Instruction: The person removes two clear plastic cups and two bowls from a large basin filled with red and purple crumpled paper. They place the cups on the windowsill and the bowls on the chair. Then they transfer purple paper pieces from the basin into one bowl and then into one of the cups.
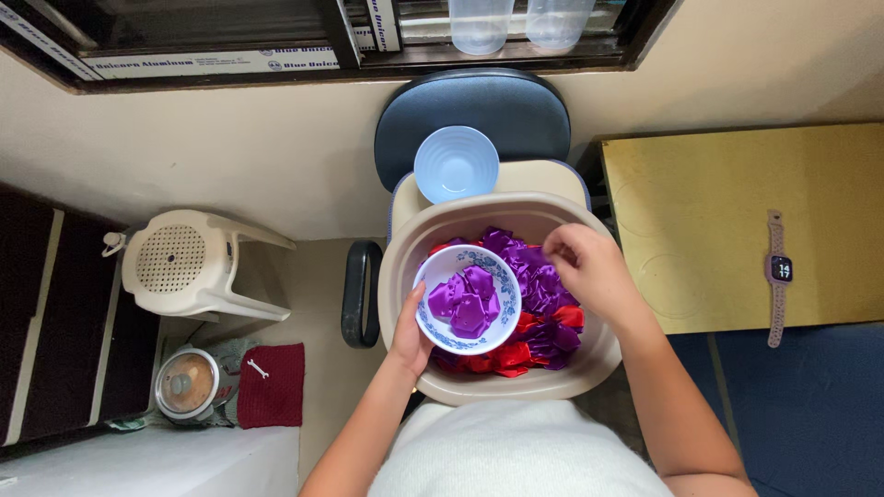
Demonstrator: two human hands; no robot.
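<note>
My left hand (410, 333) grips the near rim of a white bowl with a blue pattern (440, 339), which holds several purple fabric petals (467, 299). The bowl is held over a beige basin (405, 267) full of purple and red petals (541, 333). My right hand (589, 271) hovers over the purple petals at the basin's right side, fingers curled and pinched together; whether a petal is between them I cannot tell. An empty light blue bowl (456, 164) rests on the chair just behind the basin.
The basin sits on a dark blue office chair (474, 109). A yellow table (700, 221) at right carries a wristwatch (779, 271). A white plastic stool (189, 262), a small cooker (186, 385) and a red cloth (272, 387) lie at left. Two clear cups (520, 23) stand on the windowsill.
</note>
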